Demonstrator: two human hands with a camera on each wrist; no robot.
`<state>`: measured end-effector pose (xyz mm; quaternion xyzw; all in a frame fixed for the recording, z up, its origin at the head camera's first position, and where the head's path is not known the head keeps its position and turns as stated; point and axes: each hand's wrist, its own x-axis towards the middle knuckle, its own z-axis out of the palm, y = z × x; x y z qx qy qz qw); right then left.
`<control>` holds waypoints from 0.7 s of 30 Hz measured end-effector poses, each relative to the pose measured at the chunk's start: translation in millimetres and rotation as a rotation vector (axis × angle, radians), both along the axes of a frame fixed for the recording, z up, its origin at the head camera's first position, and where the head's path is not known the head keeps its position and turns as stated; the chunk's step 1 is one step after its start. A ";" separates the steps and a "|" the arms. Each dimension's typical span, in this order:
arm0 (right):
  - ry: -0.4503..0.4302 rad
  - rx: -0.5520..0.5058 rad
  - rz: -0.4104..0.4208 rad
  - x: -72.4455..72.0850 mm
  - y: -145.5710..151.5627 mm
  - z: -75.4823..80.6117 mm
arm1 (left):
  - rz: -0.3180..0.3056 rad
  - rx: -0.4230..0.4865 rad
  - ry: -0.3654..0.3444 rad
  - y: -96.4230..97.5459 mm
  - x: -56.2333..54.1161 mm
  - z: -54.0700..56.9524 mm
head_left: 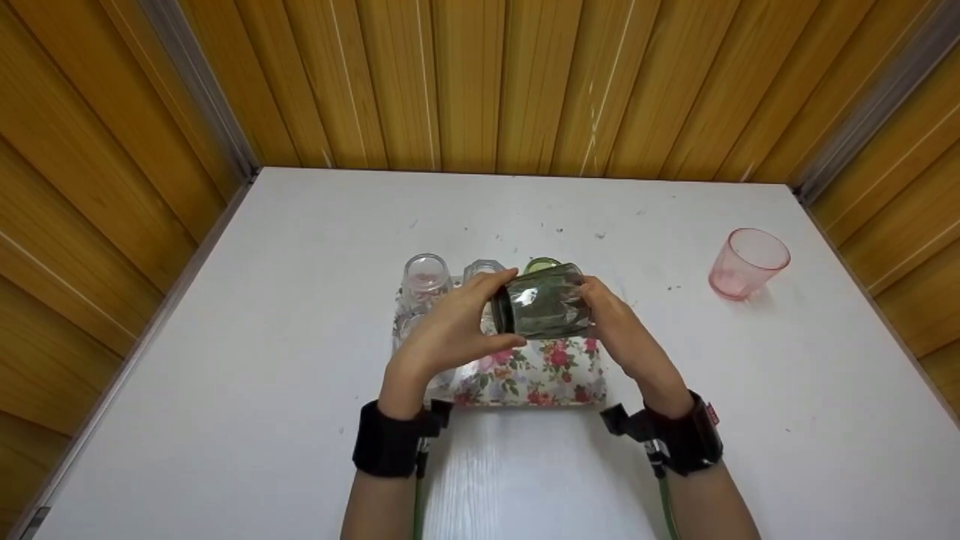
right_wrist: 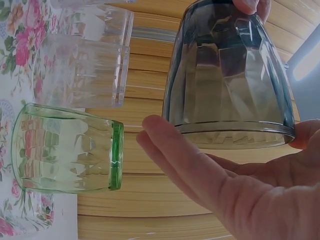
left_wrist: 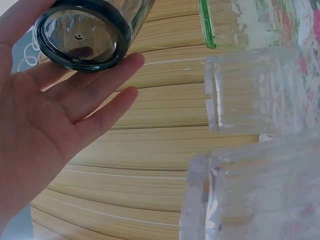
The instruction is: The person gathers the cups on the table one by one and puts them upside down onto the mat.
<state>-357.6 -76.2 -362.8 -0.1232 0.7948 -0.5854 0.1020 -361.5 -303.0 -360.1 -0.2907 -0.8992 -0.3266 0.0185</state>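
A dark grey-green drinking glass (head_left: 551, 304) is held on its side above a floral tray (head_left: 540, 379). My left hand (head_left: 450, 322) grips it at the thick base, thumb and fingers spread about it. At the rim end, the thumb and fingers of my right hand (head_left: 626, 334) hold it; the right wrist view shows the faceted wall of this glass (right_wrist: 230, 80). Behind it, a green glass (right_wrist: 70, 150) stands upside down on the tray. Clear glasses (left_wrist: 250, 92) stand beside that one, also base up, partly hidden by my left hand in the head view.
A pink glass (head_left: 750, 262) stands apart on the right side of the white table (head_left: 225, 337), its mouth up. Wood-look panel walls (head_left: 465, 82) enclose the table at the back and both sides. Cables run along both forearms.
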 end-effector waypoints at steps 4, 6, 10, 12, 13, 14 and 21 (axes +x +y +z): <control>-0.004 -0.019 0.013 -0.4 -0.4 0.5 | 0.007 0.001 0.007 -0.3 0.6 0.3; -0.004 -0.024 0.018 -0.3 0.0 0.4 | 0.009 0.002 0.023 -0.5 0.7 0.3; 0.000 0.019 0.007 -0.3 0.3 -0.3 | 0.010 0.001 0.055 -0.3 0.8 0.5; 0.000 0.052 -0.008 -0.2 -0.1 -0.8 | 0.009 -0.001 0.061 -0.1 1.0 0.5; 0.002 0.066 -0.014 -0.1 -0.4 -0.8 | 0.009 -0.001 0.061 -0.1 1.0 0.4; 0.002 0.070 -0.016 -0.2 -0.9 -0.9 | 0.008 -0.003 0.062 -0.1 1.1 0.2; -0.023 0.054 -0.014 -1.4 -1.9 -1.5 | 0.009 -0.009 0.074 -0.5 0.5 -0.3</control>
